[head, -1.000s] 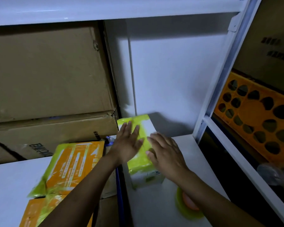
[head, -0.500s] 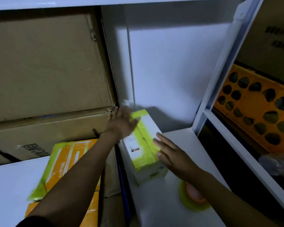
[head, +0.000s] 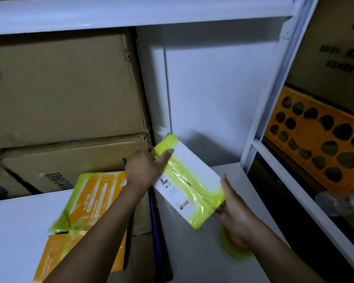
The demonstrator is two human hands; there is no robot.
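Observation:
A white box wrapped in yellow-green tape (head: pixel 187 180) is tilted up off the white shelf (head: pixel 208 262), held between both hands. My left hand (head: pixel 145 168) grips its far upper-left end, thumb over the top edge. My right hand (head: pixel 233 209) holds its near lower-right corner from beneath, thumb along the side. A small printed label shows on the box's left face.
Orange parcels with yellow-green tape (head: pixel 92 197) lie at the left. Large cardboard boxes (head: pixel 59 88) fill the back left. A roll of yellow-green tape (head: pixel 235 250) lies on the shelf under my right wrist. An orange crate (head: pixel 319 139) sits beyond the white upright (head: pixel 274 88) at right.
The box lay on the shelf under both palms a second ago. Both hands have since shifted to its ends and lifted it, tilting it toward me.

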